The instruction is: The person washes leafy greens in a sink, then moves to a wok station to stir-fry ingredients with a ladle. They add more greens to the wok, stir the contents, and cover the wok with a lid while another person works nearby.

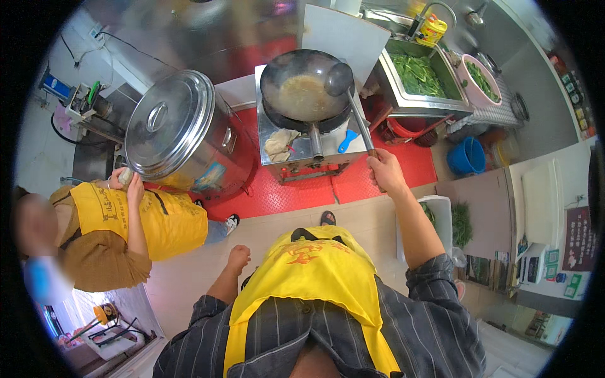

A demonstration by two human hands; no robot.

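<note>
My right hand [385, 171] grips the wooden handle end of a long metal ladle [338, 79], whose dark bowl is over the right side of a black wok [279, 61]. Steaming, brownish liquid [305, 97] lies in the wok, which sits on a metal stove [263, 141]. The wok's handle [315, 141] points towards me. A crumpled beige cloth [280, 144] and a blue plastic scraper [348, 141] lie on the stove top, either side of that handle. My left hand [239, 258] hangs beside my yellow apron with its fingers curled; whether it holds anything cannot be told.
A large lidded steel pot [170, 123] stands left of the stove, with a co-worker in a yellow apron [175, 222] beside it. At right are a sink [456, 105] of leafy greens, a pink basin [489, 78], a blue bucket [466, 156] and a white bin [442, 222].
</note>
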